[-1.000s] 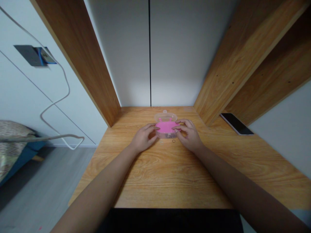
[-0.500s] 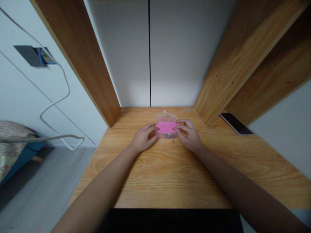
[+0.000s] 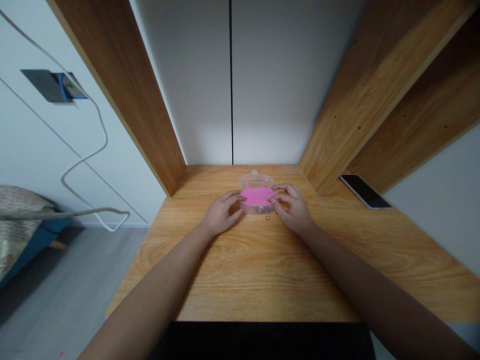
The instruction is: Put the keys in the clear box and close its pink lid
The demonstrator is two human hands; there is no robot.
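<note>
A pink oval tray lies level across the mouth of a small clear plastic box. The box's clear lid is hinged back towards the wall, with pink strips showing at its base. My left hand pinches the tray's left end between thumb and fingers. At the right end, my right hand grips the tray's edge in the same way. Just in front of the box a small dark ring, like a hair tie, lies on the wood. Dark contents inside the box are too small to make out.
The wooden desk ends at a pale panel behind the box. Wooden uprights rise at both sides. A phone lies at the right. A white cable hangs at the left by an open wall socket.
</note>
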